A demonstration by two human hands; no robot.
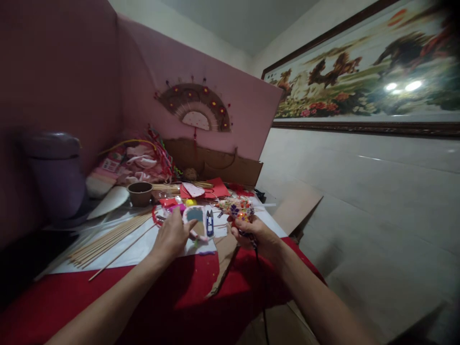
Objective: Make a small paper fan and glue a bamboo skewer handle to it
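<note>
My right hand [258,235] is wrapped round the handle of a flower-patterned hot glue gun [239,208]. A white glue stick [268,205] sticks out to its right, and a dark cord [264,306] hangs below. My left hand [174,235] is over the work area with its thumb stretched apart from the fingers; part of the fingers is hidden. Beside its thumb lies a small pink-and-white rimmed tray or frame [198,235] with a blue-grey inside. Blue-handled thread snips [209,224] rest just right of it. A strip of brown cardboard [224,256] lies between my hands.
Thin wooden sticks [108,237] lie at the left on a white sheet over a red cloth [194,287]. Behind are a brown cup [140,194], red paper [217,188] and a pile of pink material [142,160]. A decorated fan [197,105] is on the pink board.
</note>
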